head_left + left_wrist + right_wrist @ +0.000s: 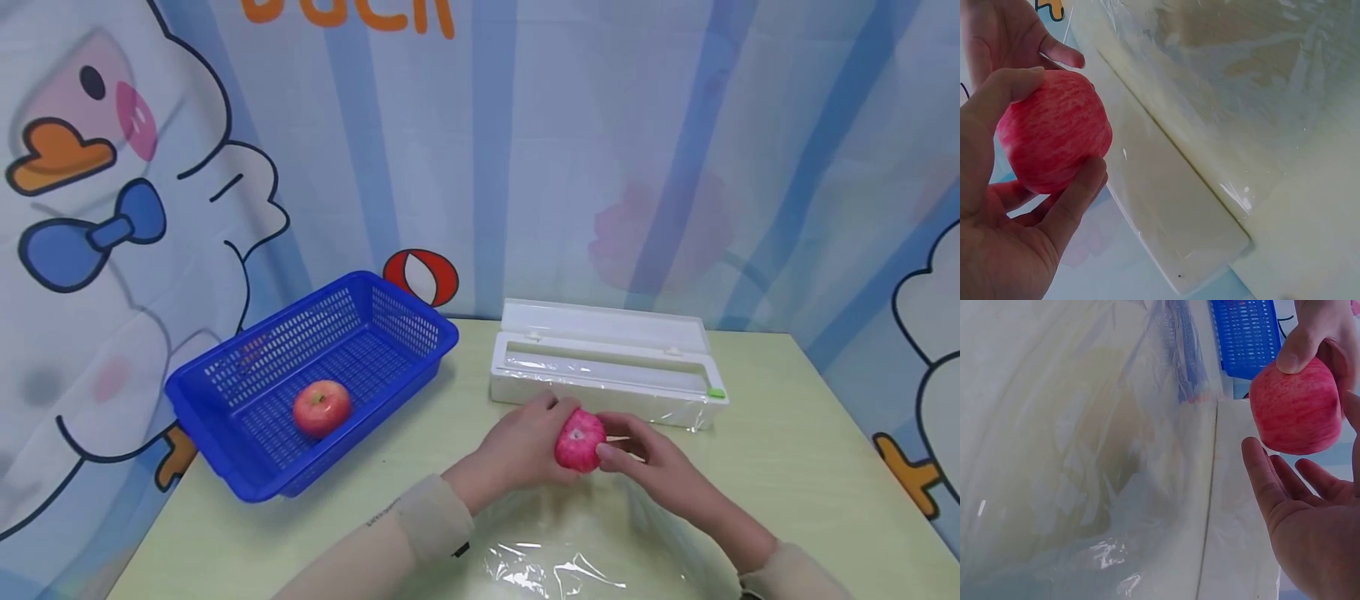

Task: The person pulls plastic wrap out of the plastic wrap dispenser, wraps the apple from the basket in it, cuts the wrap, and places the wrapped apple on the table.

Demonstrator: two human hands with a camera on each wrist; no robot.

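Note:
My left hand (pixel 525 446) grips a pink-red apple (pixel 579 443) between thumb and fingers, just in front of a white cling film box. Beside the apple is my right hand (pixel 663 471), its fingers spread and loosely bent; in the right wrist view the right fingers (pixel 1266 478) lie just below the fruit, not curled round it. Beneath both hands, a sheet of clear cling film (pixel 558 575) stretches from the box (pixel 600 402) toward the near side of the table. The box's lid (pixel 600 321) stands raised at the back.
A blue perforated basket (pixel 375 414) stands on the left of the pale yellow-green table (pixel 795 467), with another red apple (pixel 321 409) inside. Behind the table hangs a printed cloth (pixel 555 167) with cartoon ducks. A green piece (pixel 716 392) sits at the box's right end.

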